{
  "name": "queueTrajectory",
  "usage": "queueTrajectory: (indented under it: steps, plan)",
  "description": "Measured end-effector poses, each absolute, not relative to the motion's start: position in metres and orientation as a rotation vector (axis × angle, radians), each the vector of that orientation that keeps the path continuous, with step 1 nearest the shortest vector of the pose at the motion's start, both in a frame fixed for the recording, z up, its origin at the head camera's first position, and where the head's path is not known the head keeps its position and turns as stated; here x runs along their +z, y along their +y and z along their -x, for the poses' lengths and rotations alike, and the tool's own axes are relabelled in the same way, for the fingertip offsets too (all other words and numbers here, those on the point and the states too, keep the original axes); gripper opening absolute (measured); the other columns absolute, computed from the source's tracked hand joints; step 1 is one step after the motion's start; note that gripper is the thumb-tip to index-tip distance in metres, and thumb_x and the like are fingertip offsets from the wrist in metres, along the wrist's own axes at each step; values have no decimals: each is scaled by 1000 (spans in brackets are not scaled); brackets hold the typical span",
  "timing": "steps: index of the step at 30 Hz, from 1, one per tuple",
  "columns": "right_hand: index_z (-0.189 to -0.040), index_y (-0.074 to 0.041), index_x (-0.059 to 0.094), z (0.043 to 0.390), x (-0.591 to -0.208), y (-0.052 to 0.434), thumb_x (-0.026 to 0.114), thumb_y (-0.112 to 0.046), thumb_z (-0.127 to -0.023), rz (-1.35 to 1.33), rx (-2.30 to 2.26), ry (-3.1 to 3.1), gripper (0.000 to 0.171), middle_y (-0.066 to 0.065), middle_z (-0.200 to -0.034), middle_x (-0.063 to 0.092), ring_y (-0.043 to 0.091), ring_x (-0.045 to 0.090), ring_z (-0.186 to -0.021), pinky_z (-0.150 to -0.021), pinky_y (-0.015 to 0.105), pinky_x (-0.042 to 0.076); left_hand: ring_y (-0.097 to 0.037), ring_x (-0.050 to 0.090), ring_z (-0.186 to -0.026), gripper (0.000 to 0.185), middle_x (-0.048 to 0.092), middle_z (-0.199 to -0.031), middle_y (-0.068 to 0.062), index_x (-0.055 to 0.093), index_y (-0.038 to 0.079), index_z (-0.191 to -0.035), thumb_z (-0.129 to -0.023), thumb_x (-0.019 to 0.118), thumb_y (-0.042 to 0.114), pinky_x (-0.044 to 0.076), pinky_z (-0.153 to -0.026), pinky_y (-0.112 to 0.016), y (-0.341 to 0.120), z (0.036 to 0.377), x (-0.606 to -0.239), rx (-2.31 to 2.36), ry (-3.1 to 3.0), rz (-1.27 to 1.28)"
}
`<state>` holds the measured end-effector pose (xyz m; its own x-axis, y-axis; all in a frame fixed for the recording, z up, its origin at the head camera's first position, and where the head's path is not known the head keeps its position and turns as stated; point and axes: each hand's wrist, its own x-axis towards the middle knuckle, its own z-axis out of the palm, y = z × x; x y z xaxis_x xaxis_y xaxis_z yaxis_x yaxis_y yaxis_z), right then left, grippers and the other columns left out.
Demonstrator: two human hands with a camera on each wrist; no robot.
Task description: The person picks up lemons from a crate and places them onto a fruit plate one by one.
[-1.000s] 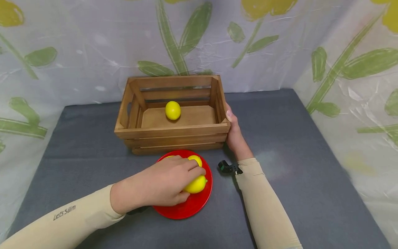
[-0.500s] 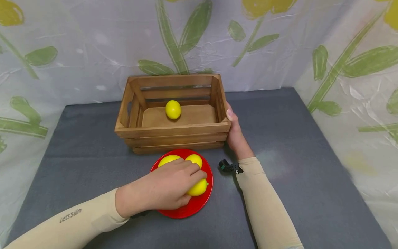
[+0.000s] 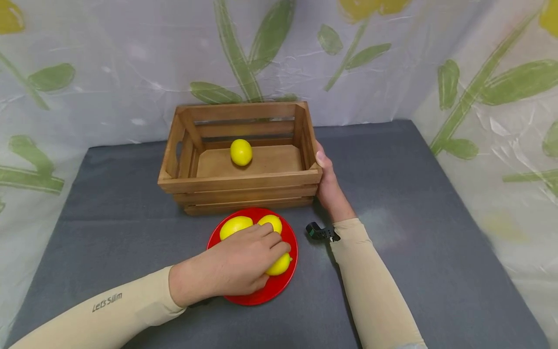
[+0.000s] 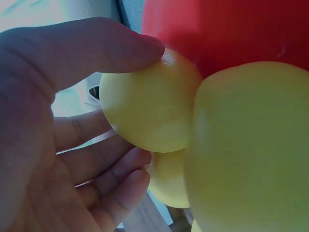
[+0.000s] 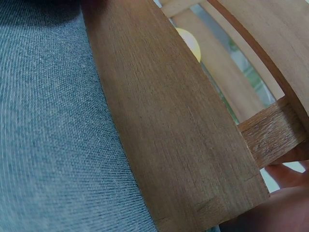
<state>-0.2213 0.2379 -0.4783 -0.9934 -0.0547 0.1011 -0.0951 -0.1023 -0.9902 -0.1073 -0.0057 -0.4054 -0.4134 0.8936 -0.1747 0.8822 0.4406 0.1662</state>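
We count four lemons: three on the one red plate [image 3: 285, 283] and one in the single wooden crate [image 3: 244, 182].

Yellow lemon [image 3: 280, 264] lies on red plate [image 3: 255, 295].
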Motion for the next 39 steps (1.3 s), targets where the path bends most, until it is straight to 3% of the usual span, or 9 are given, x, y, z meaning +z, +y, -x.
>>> queueTrajectory:
  steps: [21, 39]
  plan:
    - [-174, -18, 18, 226, -475, 239, 39, -80, -90, -203, 2297, -2079, 106, 15, -173, 23, 37, 27, -154, -126, 62, 22, -19, 57, -115, 58, 70, -127, -2, 64, 14, -138, -87, 86, 30, 51, -110, -34, -2, 112, -406, 15, 2474, -1550]
    - [-174, -22, 16, 221, -480, 239, 33, -72, -93, -175, 2296, -2135, 97, 13, -176, 20, 38, 25, -156, -127, 67, 21, -18, 57, -125, 70, 68, -137, -1, 62, 16, -146, -85, 90, 36, 52, -114, -36, 1, 111, -407, 11, 2413, -1476]
